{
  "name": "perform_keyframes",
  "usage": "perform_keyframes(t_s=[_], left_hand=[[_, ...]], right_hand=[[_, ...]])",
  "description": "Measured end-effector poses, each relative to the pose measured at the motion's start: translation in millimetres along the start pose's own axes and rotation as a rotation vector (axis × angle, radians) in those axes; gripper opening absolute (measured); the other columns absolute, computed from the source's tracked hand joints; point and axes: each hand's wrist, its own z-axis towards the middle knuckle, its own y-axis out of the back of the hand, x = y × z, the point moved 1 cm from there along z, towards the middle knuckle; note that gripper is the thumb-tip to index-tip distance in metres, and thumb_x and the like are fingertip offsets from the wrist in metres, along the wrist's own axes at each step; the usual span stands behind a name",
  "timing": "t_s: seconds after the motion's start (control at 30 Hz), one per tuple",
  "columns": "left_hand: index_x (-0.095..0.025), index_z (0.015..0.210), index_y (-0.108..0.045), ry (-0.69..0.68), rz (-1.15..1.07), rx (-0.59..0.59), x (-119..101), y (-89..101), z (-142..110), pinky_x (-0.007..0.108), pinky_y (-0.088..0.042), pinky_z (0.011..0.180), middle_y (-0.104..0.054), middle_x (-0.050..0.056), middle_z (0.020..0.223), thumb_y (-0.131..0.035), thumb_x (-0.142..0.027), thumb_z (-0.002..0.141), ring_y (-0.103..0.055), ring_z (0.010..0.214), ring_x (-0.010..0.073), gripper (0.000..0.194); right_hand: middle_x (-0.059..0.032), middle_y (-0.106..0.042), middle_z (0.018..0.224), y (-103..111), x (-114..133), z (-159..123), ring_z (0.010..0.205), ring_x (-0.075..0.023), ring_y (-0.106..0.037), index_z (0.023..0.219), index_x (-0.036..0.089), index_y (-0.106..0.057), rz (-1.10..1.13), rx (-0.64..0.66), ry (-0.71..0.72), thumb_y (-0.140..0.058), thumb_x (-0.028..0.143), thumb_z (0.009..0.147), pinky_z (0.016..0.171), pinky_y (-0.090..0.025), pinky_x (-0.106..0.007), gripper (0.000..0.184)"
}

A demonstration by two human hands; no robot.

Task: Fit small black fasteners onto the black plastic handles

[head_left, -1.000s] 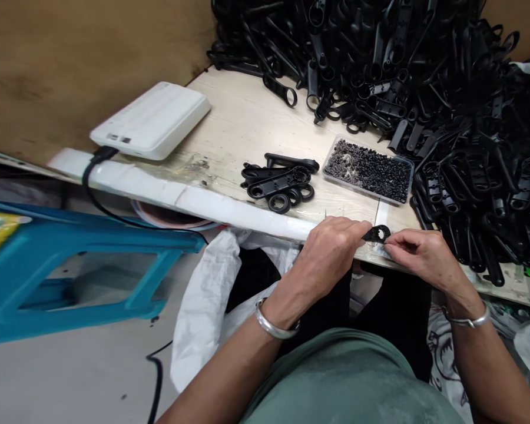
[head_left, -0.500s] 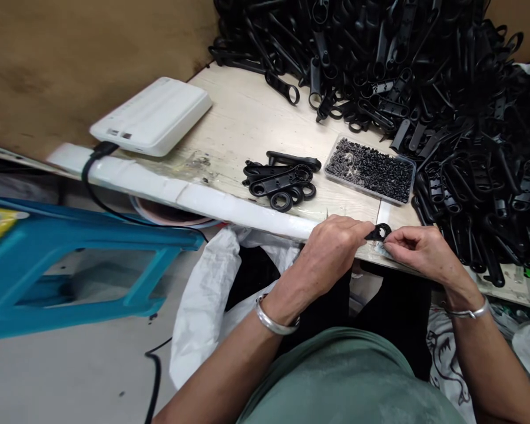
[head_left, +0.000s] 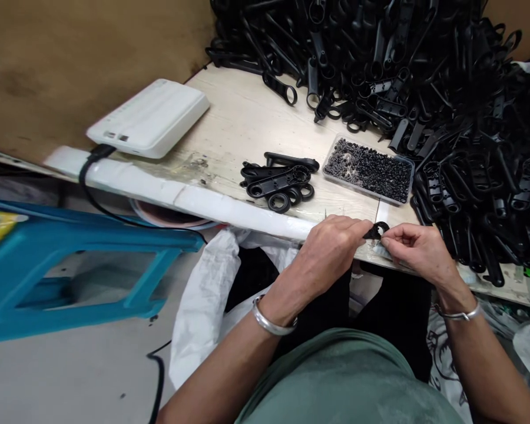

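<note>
My left hand [head_left: 333, 247] is closed around a black plastic arm with a ring-shaped end [head_left: 381, 228], held at the table's front edge. Most of that part lies hidden under my fingers; the ring end pokes out to the right. My right hand [head_left: 417, 247] is pinched shut against the ring's right side. Whatever sits between its fingertips is too small to make out. Beyond my hands stands a clear plastic box [head_left: 366, 189] holding many tiny black pieces. Left of the box lies a small pile of similar black arms [head_left: 278, 181].
A large heap of black plastic arms [head_left: 380, 70] covers the back and right of the table [head_left: 238, 118]. At the left lies a white box-like device [head_left: 150, 118] with a black cable [head_left: 85, 176]. A blue stool [head_left: 92, 247] and a white sack [head_left: 203, 312] are below the edge.
My right hand has shifted slightly left, its fingertips now closer against the ring end. The left hand keeps its grip on the black arm. The whole view has drifted a little.
</note>
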Motion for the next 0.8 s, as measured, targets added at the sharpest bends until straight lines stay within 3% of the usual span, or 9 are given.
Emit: perform_keyframes(t_s=[0.13, 0.37, 0.63, 0.8], left_hand=[[-0.016, 0.097, -0.063, 0.002, 0.047, 0.015, -4.9, 2.5, 7.8, 0.034, -0.049, 0.077, -0.072, 0.005, 0.087, -0.062, -0.02, 0.087, -0.067, 0.083, 0.0213, 0.011], [-0.017, 0.09, -0.065, 0.013, 0.164, 0.069, -15.7, -4.5, 29.0, 0.03, -0.047, 0.071, -0.072, 0.004, 0.077, -0.056, -0.011, 0.086, -0.068, 0.075, 0.0193, 0.011], [-0.017, 0.091, -0.066, 0.012, 0.231, 0.153, -18.8, -7.0, 31.8, 0.029, -0.046, 0.063, -0.071, 0.005, 0.075, -0.054, -0.008, 0.083, -0.066, 0.068, 0.0201, 0.017], [-0.016, 0.079, -0.066, 0.01, 0.222, 0.159, -17.8, -10.0, 30.7, 0.027, -0.045, 0.06, -0.07, 0.005, 0.071, -0.05, -0.004, 0.08, -0.065, 0.067, 0.0194, 0.02]], right_hand=[[-0.0006, -0.064, 0.056, 2.9, -2.7, -6.6, 0.045, -0.0097, -0.052, 0.069, 0.016, -0.069, -0.007, -0.044, 0.003, -0.064, 0.03, 0.072, 0.043, -0.043, -0.02, 0.016], [-0.0001, -0.065, 0.059, 2.5, -13.8, -21.3, 0.047, -0.0099, -0.054, 0.072, 0.017, -0.07, 0.087, -0.098, -0.024, -0.065, 0.029, 0.075, 0.044, -0.044, -0.02, 0.014], [0.0002, -0.063, 0.058, -0.4, -16.4, -18.6, 0.046, -0.0089, -0.051, 0.072, 0.015, -0.069, 0.122, -0.07, -0.008, -0.064, 0.028, 0.075, 0.044, -0.042, -0.02, 0.014], [0.0003, -0.064, 0.061, -1.4, -19.8, -15.8, 0.051, -0.0089, -0.053, 0.075, 0.015, -0.071, 0.095, -0.035, -0.016, -0.063, 0.025, 0.075, 0.046, -0.041, -0.019, 0.013]])
